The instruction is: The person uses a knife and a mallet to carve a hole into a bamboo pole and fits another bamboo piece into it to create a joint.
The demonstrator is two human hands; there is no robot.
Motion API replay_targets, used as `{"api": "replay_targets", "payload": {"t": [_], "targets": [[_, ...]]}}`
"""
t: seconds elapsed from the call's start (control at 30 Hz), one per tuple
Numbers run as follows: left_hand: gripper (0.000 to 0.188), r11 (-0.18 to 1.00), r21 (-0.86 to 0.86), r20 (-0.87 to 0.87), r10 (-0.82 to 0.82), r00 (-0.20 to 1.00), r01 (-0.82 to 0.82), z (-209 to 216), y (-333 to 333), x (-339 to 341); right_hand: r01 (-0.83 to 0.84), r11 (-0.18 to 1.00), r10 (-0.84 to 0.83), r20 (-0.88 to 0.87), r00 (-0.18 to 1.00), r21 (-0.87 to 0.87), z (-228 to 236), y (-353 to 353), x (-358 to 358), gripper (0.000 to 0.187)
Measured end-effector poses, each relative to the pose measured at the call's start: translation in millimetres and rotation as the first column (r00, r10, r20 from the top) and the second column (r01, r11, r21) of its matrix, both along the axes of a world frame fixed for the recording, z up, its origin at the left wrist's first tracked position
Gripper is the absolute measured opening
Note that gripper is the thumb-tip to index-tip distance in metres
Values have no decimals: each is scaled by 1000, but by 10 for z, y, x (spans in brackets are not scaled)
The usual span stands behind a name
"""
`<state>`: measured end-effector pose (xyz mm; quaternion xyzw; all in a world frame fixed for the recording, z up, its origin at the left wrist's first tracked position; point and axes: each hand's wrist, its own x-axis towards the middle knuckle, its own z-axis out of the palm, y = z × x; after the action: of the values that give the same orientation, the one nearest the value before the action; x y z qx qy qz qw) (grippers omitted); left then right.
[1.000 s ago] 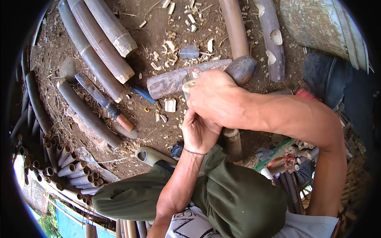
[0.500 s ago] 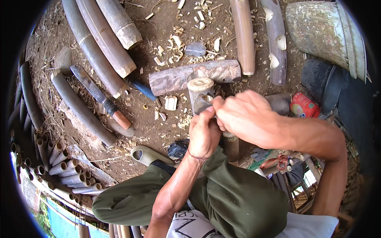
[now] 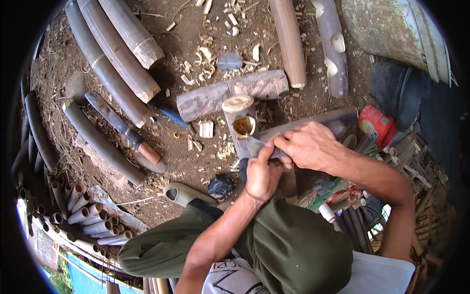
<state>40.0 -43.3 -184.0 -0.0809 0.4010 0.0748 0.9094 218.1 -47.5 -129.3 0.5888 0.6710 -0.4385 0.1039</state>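
A bamboo piece (image 3: 229, 120) leans with its pale far end against a short split log (image 3: 264, 84). A round hole (image 3: 243, 126) is cut in its upper side, with a brown inside. Just on the near side of the hole is the pointed grey metal blade (image 3: 255, 146) of a knife. My left hand (image 3: 262, 172) is closed with its thumb pressed along the blade. My right hand (image 3: 309, 145) is closed around the knife farther back, its fingertips close to the left thumb. The knife's handle is hidden. My knees in green trousers (image 3: 298, 240) are bent below.
Bamboo poles (image 3: 120, 63) lie at far left, near a large knife (image 3: 110, 113) with an orange-brown handle. A notched pole (image 3: 334, 56), a bucket (image 3: 391, 34) and a red packet (image 3: 376, 126) are to the right. Wood shavings litter the ground. Cut bamboo tubes (image 3: 93, 220) are stacked at left.
The blade has come back out of the hole toward me, so the hole now shows. Both hands have moved nearer to my body. The view has shifted slightly.
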Motion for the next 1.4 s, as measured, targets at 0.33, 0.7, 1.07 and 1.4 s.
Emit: {"api": "replay_targets", "payload": {"t": [0.33,0.7,1.07,1.4], "targets": [[43,-180,461,-791,-528,310,869,-97,836,-222,913,403,-897,-220,382,-57,-450,-419,-1424,38],[40,960,119,-54,-249,967,254,-71,161,-2,212,975,-211,28,977,-69,190,-142,-108,35],[34,684,241,-521,-507,686,688,140,385,-180,505,796,-599,-308,739,-334,-158,-352,-511,35],[45,991,-70,-38,-119,992,116,24,100,47,130,988,-131,5,991,-86,245,-9,-86,28]]}}
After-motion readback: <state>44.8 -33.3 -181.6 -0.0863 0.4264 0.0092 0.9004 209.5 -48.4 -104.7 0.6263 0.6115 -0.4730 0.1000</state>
